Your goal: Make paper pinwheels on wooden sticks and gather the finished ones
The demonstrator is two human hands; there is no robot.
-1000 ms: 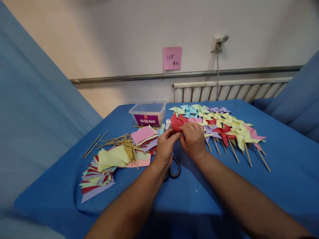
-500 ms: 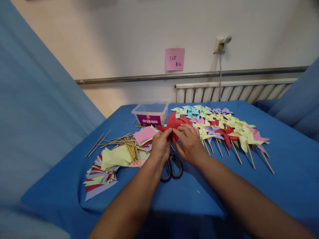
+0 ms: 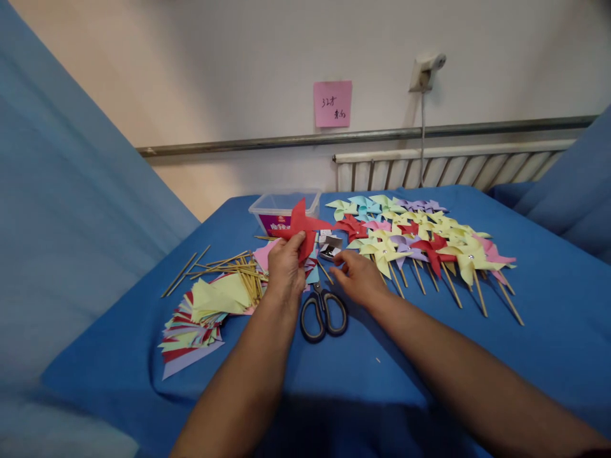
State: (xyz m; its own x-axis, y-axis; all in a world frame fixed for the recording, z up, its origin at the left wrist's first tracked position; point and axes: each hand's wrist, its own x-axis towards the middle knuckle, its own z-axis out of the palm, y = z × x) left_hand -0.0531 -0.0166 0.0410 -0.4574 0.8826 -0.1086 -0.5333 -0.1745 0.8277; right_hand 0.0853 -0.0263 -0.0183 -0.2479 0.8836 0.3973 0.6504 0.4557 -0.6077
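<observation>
My left hand (image 3: 286, 264) pinches a folded red paper pinwheel (image 3: 305, 226), thumb over its centre, raised above the paper pile. My right hand (image 3: 360, 277) is beside a small open box (image 3: 330, 247) with dark little pieces inside. Its fingers are curved and slightly apart, and I see nothing between them. Black-handled scissors (image 3: 324, 315) lie on the cloth between my forearms, blades pointing away. Finished pinwheels on sticks, such as a yellow one (image 3: 470, 256) and a red one (image 3: 435, 252), lie in rows to the right.
On the left are loose wooden sticks (image 3: 224, 267) and a fanned stack of coloured paper (image 3: 191, 337). A clear plastic tub (image 3: 286, 205) with a purple label stands behind. Blue cloth covers the table (image 3: 429, 375). A radiator (image 3: 458, 165) runs along the wall.
My right hand has let go of the red pinwheel and moved down to the small box. My left hand has shifted left with the pinwheel, uncovering the box and the scissors' pivot.
</observation>
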